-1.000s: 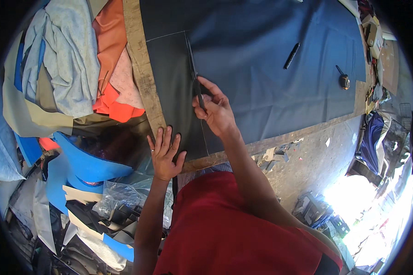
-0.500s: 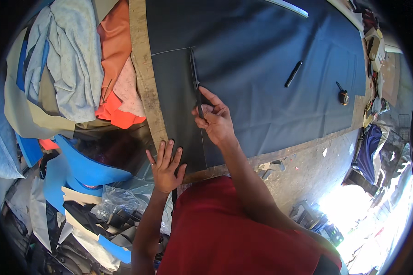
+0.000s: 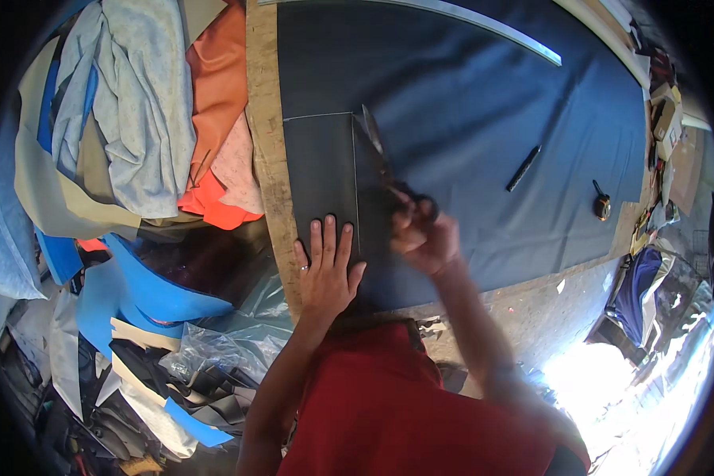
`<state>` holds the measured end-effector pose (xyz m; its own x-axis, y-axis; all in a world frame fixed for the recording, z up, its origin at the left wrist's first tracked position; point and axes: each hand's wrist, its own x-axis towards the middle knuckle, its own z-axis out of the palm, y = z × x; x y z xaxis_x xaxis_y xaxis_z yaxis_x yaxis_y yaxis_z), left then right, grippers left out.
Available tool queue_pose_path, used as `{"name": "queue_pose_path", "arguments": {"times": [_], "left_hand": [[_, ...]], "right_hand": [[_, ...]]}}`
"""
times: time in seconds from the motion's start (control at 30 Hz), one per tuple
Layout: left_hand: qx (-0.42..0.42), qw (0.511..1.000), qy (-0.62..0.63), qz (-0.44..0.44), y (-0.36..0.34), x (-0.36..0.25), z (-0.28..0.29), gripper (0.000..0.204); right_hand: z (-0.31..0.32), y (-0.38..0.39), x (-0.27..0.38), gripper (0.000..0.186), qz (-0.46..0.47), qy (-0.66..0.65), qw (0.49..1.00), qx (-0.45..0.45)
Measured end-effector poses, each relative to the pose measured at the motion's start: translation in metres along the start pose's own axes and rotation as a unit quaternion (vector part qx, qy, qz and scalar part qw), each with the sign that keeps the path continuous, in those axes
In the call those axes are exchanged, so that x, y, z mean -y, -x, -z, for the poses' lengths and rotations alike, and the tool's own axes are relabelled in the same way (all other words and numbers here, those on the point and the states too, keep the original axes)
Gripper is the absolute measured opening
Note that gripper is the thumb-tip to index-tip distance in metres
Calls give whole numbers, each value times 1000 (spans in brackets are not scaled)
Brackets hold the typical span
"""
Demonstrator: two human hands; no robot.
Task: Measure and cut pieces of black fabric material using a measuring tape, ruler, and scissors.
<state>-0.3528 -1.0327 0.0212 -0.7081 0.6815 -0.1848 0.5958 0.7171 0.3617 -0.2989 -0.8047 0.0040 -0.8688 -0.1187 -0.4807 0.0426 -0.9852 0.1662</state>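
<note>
A large black sheet of material (image 3: pixel 452 174) lies spread over the table, with a thin pale marked line (image 3: pixel 355 174) forming a corner near its left side. My left hand (image 3: pixel 325 270) presses flat on the sheet, fingers spread, beside that line. My right hand (image 3: pixel 427 238), somewhat blurred, grips the handles of a pair of scissors (image 3: pixel 377 147). The scissors point up and to the left over the sheet, their blades just right of the marked corner. Part of the handles is hidden by my fingers.
A black pen (image 3: pixel 523 168) and a small tape measure (image 3: pixel 601 201) rest on the sheet to the right. A long metal ruler (image 3: pixel 484 24) curves across the far side. Cloth pieces (image 3: pixel 135 119) heap up at the left, above a clear plastic bag (image 3: pixel 214 349) and scraps.
My right hand has swung the scissors right, off the marked line, and tilted them. My left hand has slid right, farther onto the sheet. The view has shifted slightly.
</note>
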Motion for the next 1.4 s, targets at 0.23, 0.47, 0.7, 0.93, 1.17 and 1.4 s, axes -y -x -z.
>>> {"name": "queue_pose_path", "arguments": {"times": [0.23, 0.47, 0.7, 0.93, 1.17, 1.4], "left_hand": [[19, 999, -41, -13, 5, 2, -10, 76], [16, 999, -47, -9, 5, 4, -13, 77], [13, 999, -40, -9, 5, 4, -15, 80], [6, 999, -37, 4, 5, 3, -15, 77], [4, 1000, -28, -1, 5, 4, -15, 80], [0, 1000, -14, -6, 3, 5, -15, 83]], "right_hand": [[-94, -66, 189, 66, -178, 412, 891, -66], [-144, -122, 227, 63, -265, 526, 808, -19], [-145, -134, 224, 67, -288, 552, 783, 5], [-145, -143, 210, 70, -284, 569, 771, 35], [-144, -157, 194, 72, -281, 601, 746, 61], [-148, -175, 163, 72, -275, 588, 758, 65]]}}
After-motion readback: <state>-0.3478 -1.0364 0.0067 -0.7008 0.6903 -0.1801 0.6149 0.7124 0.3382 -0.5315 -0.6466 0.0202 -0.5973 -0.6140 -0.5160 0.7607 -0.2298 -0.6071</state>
